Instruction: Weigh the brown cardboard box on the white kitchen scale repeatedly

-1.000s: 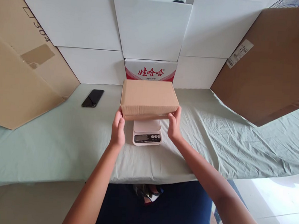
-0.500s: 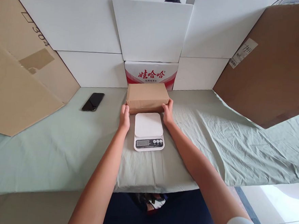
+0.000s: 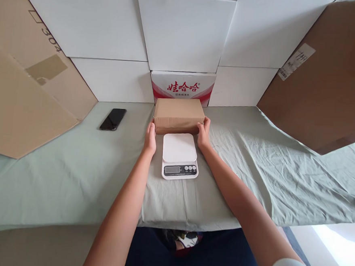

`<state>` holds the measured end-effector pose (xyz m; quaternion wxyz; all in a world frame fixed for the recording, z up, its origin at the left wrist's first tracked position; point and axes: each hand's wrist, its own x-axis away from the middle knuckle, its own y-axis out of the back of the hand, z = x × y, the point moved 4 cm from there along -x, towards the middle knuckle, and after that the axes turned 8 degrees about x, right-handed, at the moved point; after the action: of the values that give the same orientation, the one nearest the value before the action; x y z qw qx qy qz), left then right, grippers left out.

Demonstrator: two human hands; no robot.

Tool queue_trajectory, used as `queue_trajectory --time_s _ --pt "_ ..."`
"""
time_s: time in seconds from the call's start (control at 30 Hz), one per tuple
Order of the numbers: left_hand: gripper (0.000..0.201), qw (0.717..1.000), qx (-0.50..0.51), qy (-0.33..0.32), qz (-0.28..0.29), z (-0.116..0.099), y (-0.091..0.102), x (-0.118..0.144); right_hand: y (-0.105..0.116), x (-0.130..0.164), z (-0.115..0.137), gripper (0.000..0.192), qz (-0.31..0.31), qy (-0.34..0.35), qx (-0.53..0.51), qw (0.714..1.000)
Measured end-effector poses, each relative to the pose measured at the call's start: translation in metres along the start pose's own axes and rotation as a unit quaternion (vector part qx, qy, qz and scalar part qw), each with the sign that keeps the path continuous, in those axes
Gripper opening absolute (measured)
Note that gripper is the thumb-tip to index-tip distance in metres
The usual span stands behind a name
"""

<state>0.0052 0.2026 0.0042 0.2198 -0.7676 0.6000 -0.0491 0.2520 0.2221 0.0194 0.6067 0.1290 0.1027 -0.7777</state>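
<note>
Two hands hold the brown box by its ends, the grip of the left hand and of the right hand both grasping it. A second ago it hung over the back of the white scale, hiding much of its plate; now it sits lower and farther back on the counter, just behind the scale, in front of the printed carton. The plate is fully visible.

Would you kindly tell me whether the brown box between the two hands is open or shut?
Shut: the brown box shows a flat top with no flap raised. The left hand and right hand hold its sides.
</note>
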Motion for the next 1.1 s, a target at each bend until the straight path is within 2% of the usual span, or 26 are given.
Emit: queue_trajectory --time_s 0.13,0.23,0.33,0.47,0.53,0.73,1.1 --pt "0.078 0.996 0.02 -0.019 -0.086 -0.02 0.023 -0.003 0.015 -0.003 -0.008 0.048 -0.046 -0.029 -0.009 0.998" --pt "0.077 0.995 0.019 -0.019 -0.097 -0.029 0.034 -0.006 0.023 -0.006 -0.016 0.046 -0.059 -0.056 -0.015 0.997" --pt "0.081 0.997 0.016 0.001 -0.076 -0.025 0.03 -0.005 0.02 -0.005 -0.016 0.042 -0.023 -0.046 -0.018 0.999" --pt "0.08 0.998 0.006 0.055 -0.01 -0.01 0.008 0.0 0.01 0.0 -0.006 0.037 0.052 0.0 -0.011 0.999" --pt "0.077 0.998 0.002 0.052 0.019 -0.005 0.0 0.004 0.008 0.002 -0.001 0.038 0.071 0.013 -0.007 0.997" --pt "0.066 0.999 0.004 0.022 0.035 -0.003 -0.004 0.007 0.007 0.0 0.0 0.046 0.077 0.022 0.003 0.997" --pt "0.066 0.999 0.008 0.018 0.035 -0.004 -0.004 0.006 0.006 0.0 0.0 0.045 0.074 0.008 -0.013 0.997"
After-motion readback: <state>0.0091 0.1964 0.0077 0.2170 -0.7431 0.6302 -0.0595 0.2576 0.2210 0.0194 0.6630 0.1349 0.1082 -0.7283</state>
